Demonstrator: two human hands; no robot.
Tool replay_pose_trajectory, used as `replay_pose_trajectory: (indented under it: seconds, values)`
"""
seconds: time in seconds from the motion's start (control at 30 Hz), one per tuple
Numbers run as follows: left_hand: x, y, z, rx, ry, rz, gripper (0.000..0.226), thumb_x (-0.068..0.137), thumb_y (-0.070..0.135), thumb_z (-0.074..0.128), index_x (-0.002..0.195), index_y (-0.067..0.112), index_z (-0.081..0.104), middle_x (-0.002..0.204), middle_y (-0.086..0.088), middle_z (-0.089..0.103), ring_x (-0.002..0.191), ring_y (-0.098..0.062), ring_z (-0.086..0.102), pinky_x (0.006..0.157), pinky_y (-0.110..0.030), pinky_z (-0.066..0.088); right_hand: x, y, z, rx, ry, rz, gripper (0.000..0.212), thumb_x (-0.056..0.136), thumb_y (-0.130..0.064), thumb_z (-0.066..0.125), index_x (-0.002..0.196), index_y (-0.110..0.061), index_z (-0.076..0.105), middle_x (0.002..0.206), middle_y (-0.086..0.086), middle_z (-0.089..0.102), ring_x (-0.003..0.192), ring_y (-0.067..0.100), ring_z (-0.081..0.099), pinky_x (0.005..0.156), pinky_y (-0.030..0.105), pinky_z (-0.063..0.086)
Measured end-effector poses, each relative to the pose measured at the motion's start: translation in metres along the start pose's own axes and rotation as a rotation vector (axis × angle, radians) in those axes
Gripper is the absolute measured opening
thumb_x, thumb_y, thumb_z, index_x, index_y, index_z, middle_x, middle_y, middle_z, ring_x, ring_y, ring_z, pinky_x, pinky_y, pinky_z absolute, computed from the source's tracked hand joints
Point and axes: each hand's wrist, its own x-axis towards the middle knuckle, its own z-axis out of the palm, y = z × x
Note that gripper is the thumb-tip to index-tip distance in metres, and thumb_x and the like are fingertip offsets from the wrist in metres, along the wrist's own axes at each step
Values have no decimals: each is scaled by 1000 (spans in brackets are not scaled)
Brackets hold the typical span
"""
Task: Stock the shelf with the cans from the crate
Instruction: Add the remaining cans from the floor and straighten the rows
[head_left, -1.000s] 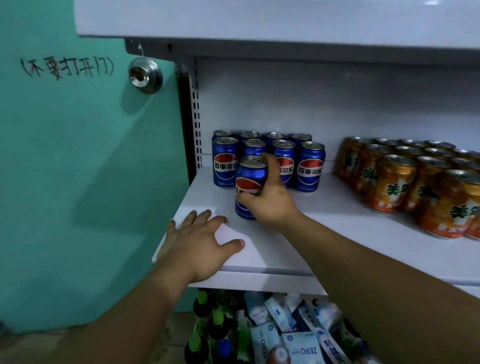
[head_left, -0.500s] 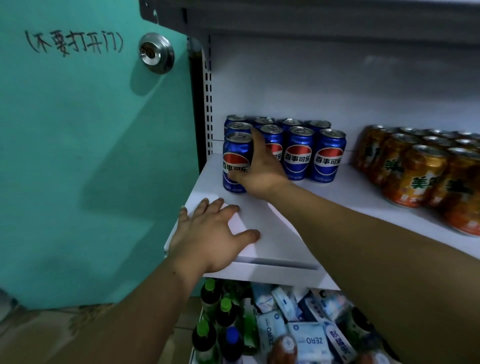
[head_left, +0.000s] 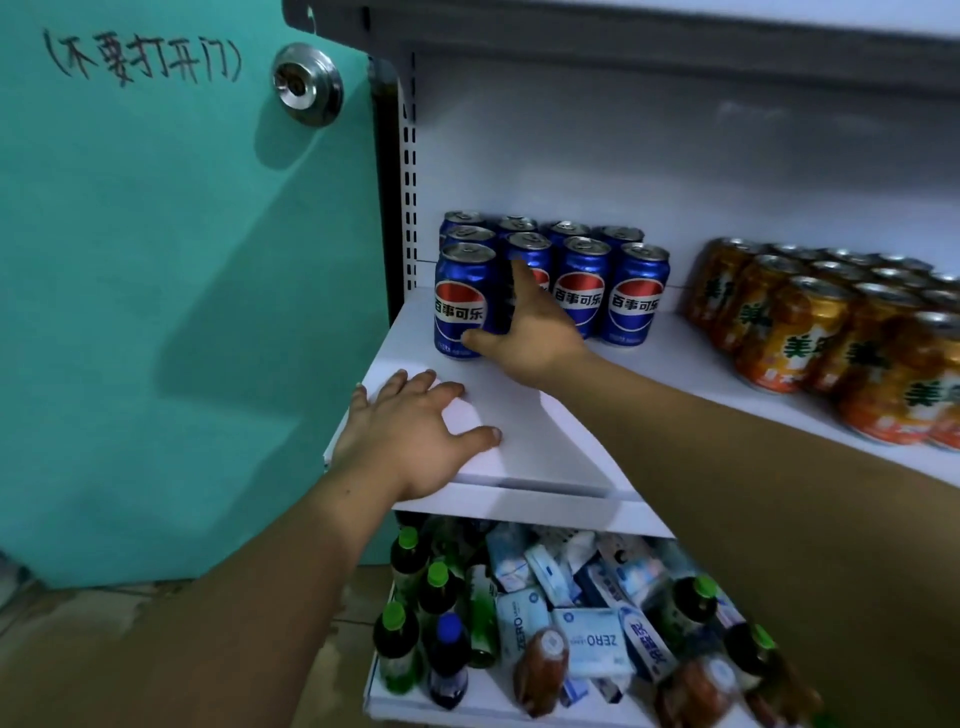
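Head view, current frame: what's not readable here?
Crate: outside the head view.
Right hand grip on front-left blue can: most fingers hidden behind the can, head view.
Orange cans: group cut off by the right edge.
Rear blue cans: labels hidden by front row.
Bottles below, bottom right: blurred.

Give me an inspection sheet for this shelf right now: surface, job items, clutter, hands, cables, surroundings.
Surface: white shelf, partly stocked.
Job's things: blue cans upright in rows at back left; front blue can stands ahead of them; crate not seen.
Clutter: orange cans at right; bottles and packets below.
Grippers: left hand flat on the shelf's front edge; right hand has its thumb touching the front blue can, grip unclear.
Cables: nothing seen.
Surroundings: teal door with round lock and handwriting.
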Motion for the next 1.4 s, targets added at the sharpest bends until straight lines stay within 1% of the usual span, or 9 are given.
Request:
replay_pose_trajectory:
  seconds: [0.1,0.3,0.43,0.53,0.73,0.83,0.93,1.17,1.4]
  values:
    - [-5,1,-3,-34,20,24,69,85,70,38,144,35,33,158,5,21,146,-17,14,117,-49,7,-39,14,-38,-84,21,24,74,85,-45,68,146,-26,30,144,3,45,127,27,48,102,36,42]
    - [-20,37,-5,-171,-48,18,63,86,63,47,138,27,46,150,4,39,136,-20,36,114,-48,20,-128,67,-130,-240,8,332,75,91,-56,54,151,-21,24,152,7,36,134,28,40,103,35,38]
    - [-50,131,7,-284,-185,259,63,81,58,59,135,27,48,144,3,47,130,-19,46,107,-42,36,-200,106,-181,-314,78,497,74,89,-58,54,148,-19,32,147,10,44,127,32,47,98,34,41]
    - [-83,206,21,-267,-226,467,63,83,56,59,137,26,47,145,3,45,130,-20,44,107,-37,37,-254,131,-213,-353,118,608,77,89,-59,55,149,-17,30,149,9,42,129,31,46,102,37,40]
    - [-156,317,80,-179,-411,743,65,87,50,59,142,21,41,146,-1,43,127,-22,47,103,-40,42,-374,195,-252,-375,154,817,76,89,-58,56,147,-15,33,142,14,47,119,33,53,92,37,47]
    - [-178,347,125,-163,-550,756,65,89,47,59,144,20,37,146,-3,42,125,-23,48,102,-38,43,-426,233,-249,-356,135,914,76,89,-58,55,147,-16,33,143,12,46,122,32,50,86,33,44]
    - [-190,367,178,-112,-680,749,69,88,48,60,146,21,35,149,-3,39,126,-24,47,102,-37,43,-465,277,-236,-276,114,999,80,89,-58,56,151,-17,26,148,11,42,125,31,48,97,37,44]
    - [-189,379,304,-19,-867,661,71,84,44,64,145,20,36,152,-2,34,135,-20,36,107,-26,30,-506,388,-173,-159,-68,1125,72,92,-53,53,148,-14,29,143,14,46,121,31,52,95,36,46]
    - [-170,371,431,-13,-1031,474,73,78,37,73,142,22,41,143,-1,47,126,-22,48,105,-38,40,-517,494,-73,-16,-257,1213,73,91,-53,56,147,-14,31,144,14,45,128,30,47,101,33,40]
